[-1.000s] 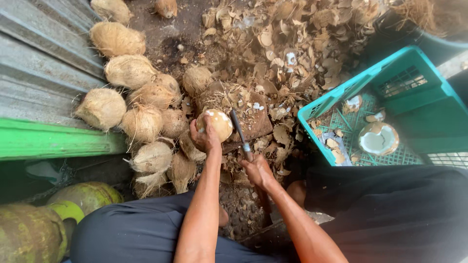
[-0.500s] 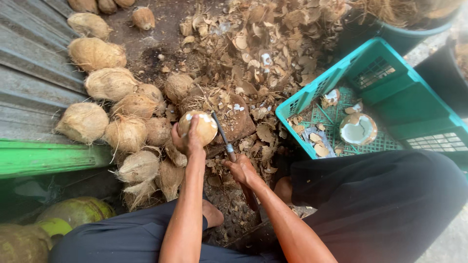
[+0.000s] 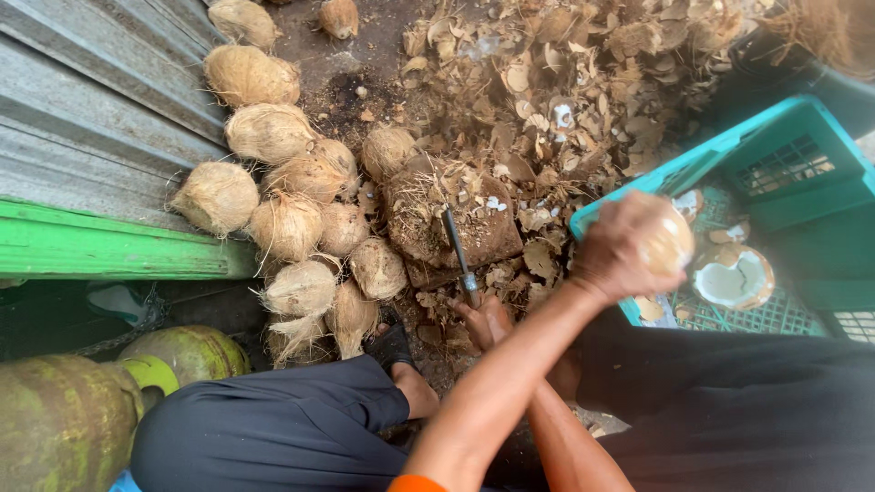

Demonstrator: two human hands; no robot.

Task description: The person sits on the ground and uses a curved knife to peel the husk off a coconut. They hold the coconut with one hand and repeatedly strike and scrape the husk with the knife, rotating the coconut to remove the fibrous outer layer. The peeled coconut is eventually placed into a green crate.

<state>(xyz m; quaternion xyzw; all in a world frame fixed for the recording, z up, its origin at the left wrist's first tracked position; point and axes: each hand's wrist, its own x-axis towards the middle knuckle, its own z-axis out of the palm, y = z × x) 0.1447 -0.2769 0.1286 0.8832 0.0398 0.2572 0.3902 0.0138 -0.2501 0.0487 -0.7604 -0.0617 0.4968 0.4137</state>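
Note:
My left hand (image 3: 612, 255) reaches across to the right and grips a peeled pale coconut (image 3: 673, 241) over the near rim of the teal plastic crate (image 3: 775, 196). My right hand (image 3: 483, 321) holds the handle of a dark-bladed knife (image 3: 456, 244). The blade rests point-forward on a round wooden chopping block (image 3: 428, 223) covered in shell chips. A split coconut half (image 3: 734, 278) with white flesh lies inside the crate among shell pieces.
Several husked brown coconuts (image 3: 301, 214) are piled left of the block against a corrugated metal wall (image 3: 82, 118) with a green ledge (image 3: 109, 251). Husk and shell scraps (image 3: 565, 82) cover the ground ahead. Green gas cylinders (image 3: 64, 424) stand at lower left.
My left hand lifted the coconut off the chopping block and carried it right, over the crate. The knife stayed on the block in my right hand.

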